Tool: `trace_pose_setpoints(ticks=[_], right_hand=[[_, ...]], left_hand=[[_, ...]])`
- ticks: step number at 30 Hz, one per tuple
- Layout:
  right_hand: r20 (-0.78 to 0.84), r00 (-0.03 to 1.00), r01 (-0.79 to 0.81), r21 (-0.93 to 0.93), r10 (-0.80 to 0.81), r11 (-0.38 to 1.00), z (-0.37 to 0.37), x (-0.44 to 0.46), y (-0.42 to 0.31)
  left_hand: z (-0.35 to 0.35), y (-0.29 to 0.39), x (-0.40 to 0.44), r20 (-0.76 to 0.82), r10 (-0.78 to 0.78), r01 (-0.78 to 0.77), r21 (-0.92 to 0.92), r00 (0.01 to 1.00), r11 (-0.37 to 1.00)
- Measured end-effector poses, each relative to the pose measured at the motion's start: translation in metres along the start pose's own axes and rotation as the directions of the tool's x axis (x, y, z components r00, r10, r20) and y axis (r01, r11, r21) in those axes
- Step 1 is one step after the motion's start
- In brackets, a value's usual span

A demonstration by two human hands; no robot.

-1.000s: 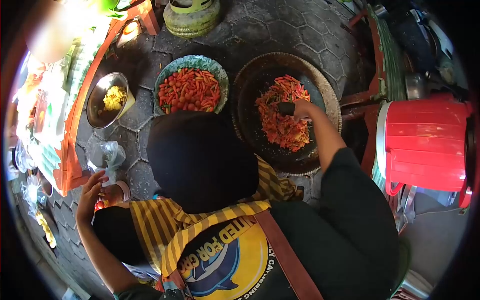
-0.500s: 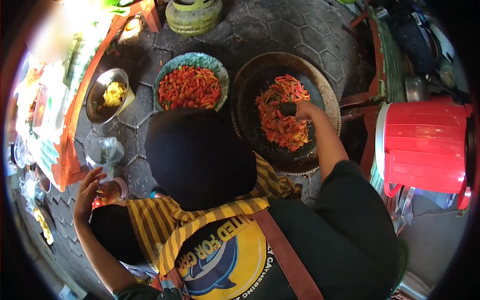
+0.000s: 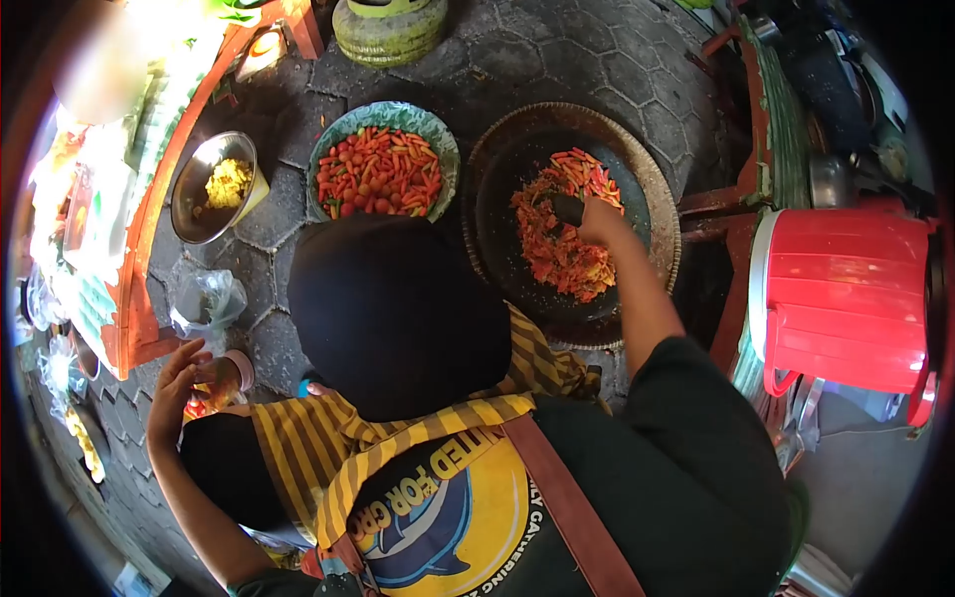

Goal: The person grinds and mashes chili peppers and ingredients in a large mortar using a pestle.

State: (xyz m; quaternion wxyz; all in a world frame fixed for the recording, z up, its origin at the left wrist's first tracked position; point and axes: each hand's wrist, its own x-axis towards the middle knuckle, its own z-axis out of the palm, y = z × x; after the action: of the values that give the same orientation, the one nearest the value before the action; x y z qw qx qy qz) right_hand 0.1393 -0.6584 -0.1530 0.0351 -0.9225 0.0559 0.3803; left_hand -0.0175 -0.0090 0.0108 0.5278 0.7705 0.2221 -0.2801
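My right hand (image 3: 603,221) is wrapped around a dark stone pestle (image 3: 568,209) and presses it into crushed red chilies (image 3: 555,251). These lie in a wide black stone mortar (image 3: 497,214), with whole chilies (image 3: 585,174) at its far side. A woven round tray (image 3: 659,179) sits beneath the mortar. Over by my knee, my left hand (image 3: 177,383) hangs loosely with fingers apart and holds nothing. Close to it stands a clear jar (image 3: 235,372) with reddish contents. My dark head covering and striped cloth fill the middle of the view.
Chilies and small tomatoes fill a green speckled basin (image 3: 444,149). A metal bowl (image 3: 189,204) holds yellow pieces; a plastic bag (image 3: 211,301) lies below it. A green gas cylinder (image 3: 390,35) stands at the back. To the right are a red cooler (image 3: 846,298) and a wooden bench (image 3: 734,194).
My right hand and the pestle have shifted slightly within the mortar, and my right forearm has swung a little inward. My left hand has hardly moved.
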Motion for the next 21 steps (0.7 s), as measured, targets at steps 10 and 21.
trace_pose_setpoints(ticks=[10, 21], right_hand=[[0.475, 0.878, -0.344, 0.549, 0.055, 0.762, -0.006, 0.018, 0.041], [0.393, 0.909, -0.379, 0.635, 0.14, 0.674, 0.006, 0.008, 0.032]], left_hand=[[-0.002, -0.002, 0.018, 0.056, 0.04, -0.037, -0.054, 0.998, 0.998], [0.003, 0.001, 0.007, 0.02, -0.031, 0.03, 0.069, 0.999, 0.997]])
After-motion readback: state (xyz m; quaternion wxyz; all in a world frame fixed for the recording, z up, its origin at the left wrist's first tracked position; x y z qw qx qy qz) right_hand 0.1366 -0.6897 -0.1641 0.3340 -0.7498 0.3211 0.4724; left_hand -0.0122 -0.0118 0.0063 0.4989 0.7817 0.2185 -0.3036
